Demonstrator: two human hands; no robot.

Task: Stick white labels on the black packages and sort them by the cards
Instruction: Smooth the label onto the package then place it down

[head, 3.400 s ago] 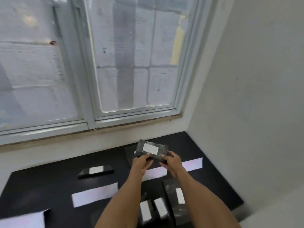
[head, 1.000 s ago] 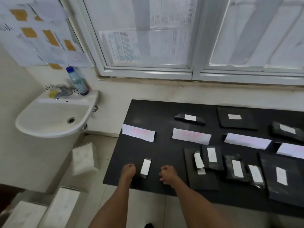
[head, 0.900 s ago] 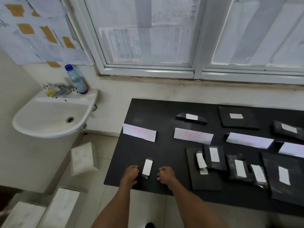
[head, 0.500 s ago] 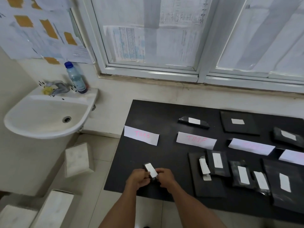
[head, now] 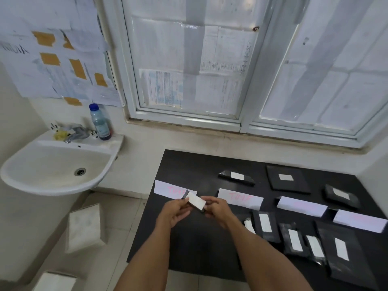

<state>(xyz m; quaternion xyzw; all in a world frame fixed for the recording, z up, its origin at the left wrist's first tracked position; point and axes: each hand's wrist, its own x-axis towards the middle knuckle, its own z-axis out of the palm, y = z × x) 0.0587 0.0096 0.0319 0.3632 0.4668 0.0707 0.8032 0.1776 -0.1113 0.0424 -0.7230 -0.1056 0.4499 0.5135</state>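
— Room near the bench (head: 184, 248) edge?
— Bare left corner; packages (head: 265, 226) crowd the right.
— The hands?
— Left hand (head: 175, 213) and right hand (head: 218, 212) both pinch a small labelled package (head: 196, 202) above that corner.

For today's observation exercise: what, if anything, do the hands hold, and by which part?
The left hand and right hand each pinch one end of a small white-labelled black package.

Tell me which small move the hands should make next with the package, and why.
Probably lower the small package onto the table behind the leftmost card. The left hand and right hand hold it, label up, above that card, whose far side shows no package, while the next card has a labelled package behind it. The cards' writing is too blurred to confirm.
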